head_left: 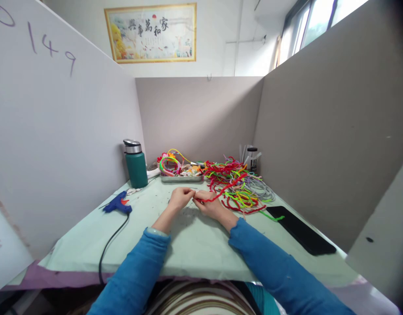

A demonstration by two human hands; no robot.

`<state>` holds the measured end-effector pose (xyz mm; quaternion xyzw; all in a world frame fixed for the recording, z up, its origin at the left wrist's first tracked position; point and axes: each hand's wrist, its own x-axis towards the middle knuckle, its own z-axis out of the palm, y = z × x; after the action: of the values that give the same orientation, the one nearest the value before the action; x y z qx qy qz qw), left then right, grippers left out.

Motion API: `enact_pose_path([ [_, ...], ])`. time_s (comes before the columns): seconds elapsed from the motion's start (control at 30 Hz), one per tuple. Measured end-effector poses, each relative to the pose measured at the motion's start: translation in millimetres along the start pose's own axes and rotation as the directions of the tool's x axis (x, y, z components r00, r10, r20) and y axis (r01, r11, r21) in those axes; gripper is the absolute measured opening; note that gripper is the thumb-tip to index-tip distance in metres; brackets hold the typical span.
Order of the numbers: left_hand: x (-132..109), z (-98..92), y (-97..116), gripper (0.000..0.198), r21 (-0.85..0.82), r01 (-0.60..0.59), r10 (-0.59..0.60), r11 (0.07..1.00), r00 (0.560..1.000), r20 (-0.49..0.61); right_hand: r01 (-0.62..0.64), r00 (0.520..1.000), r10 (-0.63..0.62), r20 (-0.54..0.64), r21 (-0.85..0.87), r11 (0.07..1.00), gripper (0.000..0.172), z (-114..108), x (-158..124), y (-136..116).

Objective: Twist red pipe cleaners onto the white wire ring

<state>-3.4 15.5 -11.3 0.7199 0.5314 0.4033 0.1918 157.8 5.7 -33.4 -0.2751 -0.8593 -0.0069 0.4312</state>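
Note:
Over the middle of the table my left hand point(182, 197) and my right hand point(206, 204) meet at the fingertips, both pinched closed. A fuzzy red pipe cleaner point(226, 188) runs from the pinch across the back of my right hand, up to the right. Its near end sits between the fingers of both hands and is mostly hidden by them. Just beyond my right hand lies a tangled pile of pipe cleaners point(244, 197) in red, yellow, green and grey.
A metal tray point(182, 179) with small craft pieces and coloured rings stands at the back. On the left are a green bottle point(136, 168) and a blue glue gun point(119, 204) with its black cord. A black phone-like slab point(303, 232) lies right. Partition walls enclose three sides.

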Motion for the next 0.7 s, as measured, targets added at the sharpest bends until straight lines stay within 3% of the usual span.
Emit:
enact_pose_path([
  [0.23, -2, -2.1, 4, 0.028, 0.042, 0.06, -0.06, 0.997, 0.998, 0.0, -0.008, 0.999, 0.01, -0.031, 0.043, 0.999, 0.014, -1, 1, -3],
  [0.5, -1, -0.6, 0, 0.035, -0.07, -0.002, 0.007, 0.998, 0.997, 0.071, -0.124, 0.988, 0.129, -0.082, 0.063, 0.99, 0.02, -12, 4, -11],
  [0.7, 0, -1.9, 0, 0.036, -0.103, -0.022, 0.026, 0.994, 0.999, 0.039, -0.146, 0.98, 0.151, -0.131, 0.048, 0.988, 0.015, -10, 0, 0],
])
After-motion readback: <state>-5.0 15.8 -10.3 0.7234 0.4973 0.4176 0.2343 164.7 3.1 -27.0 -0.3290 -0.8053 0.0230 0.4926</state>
